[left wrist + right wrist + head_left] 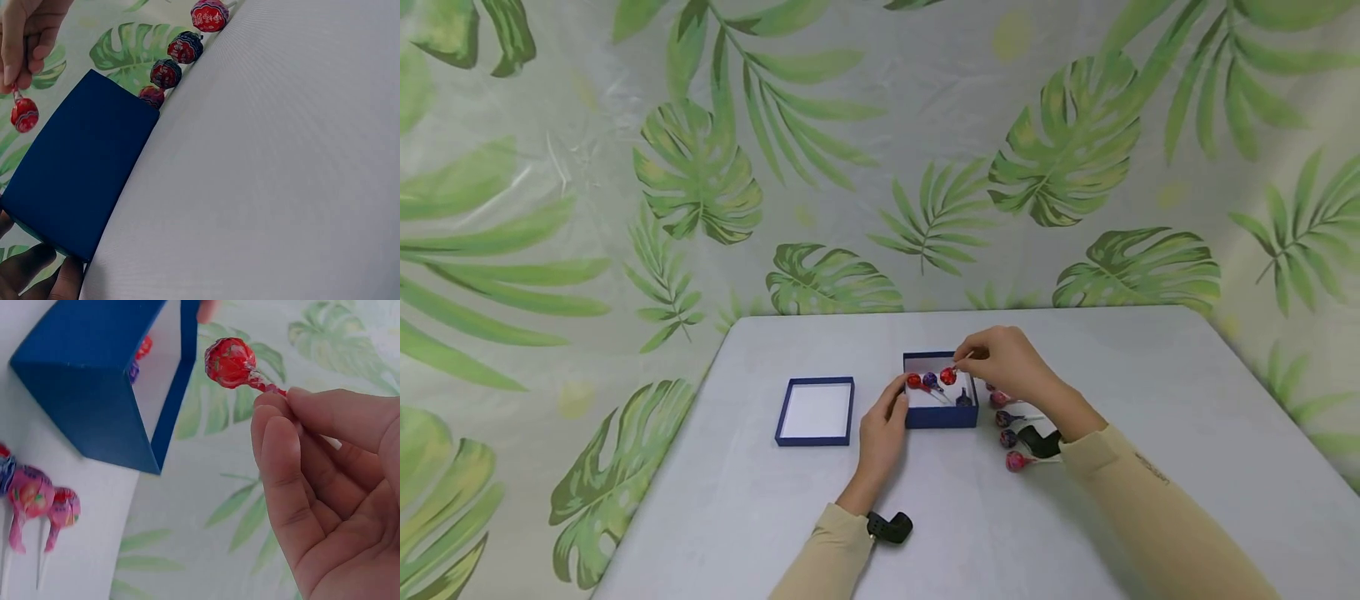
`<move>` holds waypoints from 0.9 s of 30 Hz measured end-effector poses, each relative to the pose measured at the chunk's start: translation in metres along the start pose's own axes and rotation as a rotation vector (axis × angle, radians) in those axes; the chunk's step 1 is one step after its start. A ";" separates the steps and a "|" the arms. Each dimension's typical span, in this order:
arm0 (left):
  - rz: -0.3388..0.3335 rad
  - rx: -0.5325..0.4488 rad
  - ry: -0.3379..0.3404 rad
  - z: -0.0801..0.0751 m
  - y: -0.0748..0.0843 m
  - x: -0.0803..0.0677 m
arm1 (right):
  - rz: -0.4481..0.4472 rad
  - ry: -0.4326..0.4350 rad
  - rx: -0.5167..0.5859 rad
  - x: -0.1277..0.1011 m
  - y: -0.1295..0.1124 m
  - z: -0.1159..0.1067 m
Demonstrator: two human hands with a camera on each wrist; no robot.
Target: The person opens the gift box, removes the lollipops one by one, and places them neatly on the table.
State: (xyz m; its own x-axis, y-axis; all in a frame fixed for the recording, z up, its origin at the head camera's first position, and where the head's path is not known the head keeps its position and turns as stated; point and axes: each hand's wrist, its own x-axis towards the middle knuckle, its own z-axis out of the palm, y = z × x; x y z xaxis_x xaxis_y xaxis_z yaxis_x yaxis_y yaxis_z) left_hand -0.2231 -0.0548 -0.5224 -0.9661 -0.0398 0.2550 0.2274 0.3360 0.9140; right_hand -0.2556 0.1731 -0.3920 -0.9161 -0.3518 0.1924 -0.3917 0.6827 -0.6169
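A small open blue box (940,414) stands mid-table with a red lollipop (913,382), a purple one (930,381) and a dark one (964,399) inside. My right hand (964,358) pinches the stick of another red lollipop (948,376), its head just over the box's interior. The right wrist view shows that lollipop (229,362) beside the box wall (94,381), pinched by my right hand (287,403). My left hand (898,393) holds the box's left side. In the left wrist view its fingers (37,275) lie at the box's (81,169) near corner.
The box's blue lid (815,411) lies upturned to the left of the box. Several wrapped lollipops (1008,437) lie in a row on the white table (775,517) right of the box, under my right wrist. A leaf-print cloth (880,167) hangs behind.
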 end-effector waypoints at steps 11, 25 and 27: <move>-0.002 0.002 0.001 0.000 0.002 -0.001 | 0.078 0.060 0.062 -0.023 0.027 -0.020; -0.006 0.003 0.000 0.000 -0.002 0.000 | 0.134 0.107 0.095 -0.044 0.081 -0.024; -0.005 0.003 -0.001 0.001 -0.002 0.000 | 0.143 0.106 0.102 -0.045 0.088 -0.024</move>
State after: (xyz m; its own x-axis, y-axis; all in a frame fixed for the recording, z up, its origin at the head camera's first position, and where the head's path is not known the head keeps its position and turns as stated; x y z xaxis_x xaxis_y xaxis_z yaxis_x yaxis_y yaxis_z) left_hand -0.2237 -0.0548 -0.5240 -0.9673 -0.0402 0.2505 0.2227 0.3384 0.9143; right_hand -0.2504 0.2644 -0.4363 -0.9678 -0.1829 0.1730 -0.2511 0.6509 -0.7165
